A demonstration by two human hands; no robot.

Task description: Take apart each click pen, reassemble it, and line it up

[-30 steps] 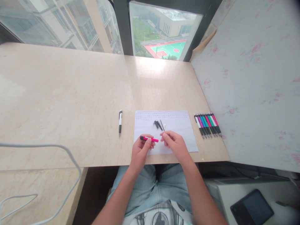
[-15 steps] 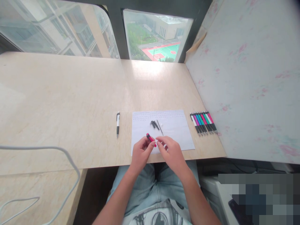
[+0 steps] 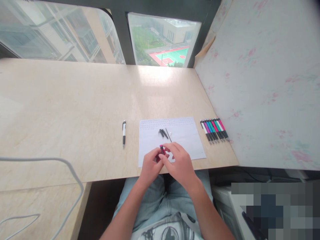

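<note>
A short pink pen barrel with a black part (image 3: 162, 149) is held upright at a tilt over the near edge of a sheet of paper. My left hand (image 3: 151, 164) grips it from the left, fingers curled round its lower part. From the right, my right hand (image 3: 180, 160) closes thumb and fingers on it too; its lower end is hidden. Just beyond my hands, black pen parts (image 3: 163, 133) lie on the paper (image 3: 147, 143), beside a thin dark refill (image 3: 168, 135) and a tiny whitish piece (image 3: 171, 133).
Left of the paper lies a white and black pen (image 3: 124, 134). A row of several coloured pens (image 3: 215, 130) lies at the right, near the patterned wall (image 3: 262, 100). A grey cable (image 3: 72, 170) loops over the left of the table (image 3: 75, 110).
My right hand has moved left and in against the barrel, its fingers now overlapping it. The barrel has turned more upright. The whole view has shifted slightly.
</note>
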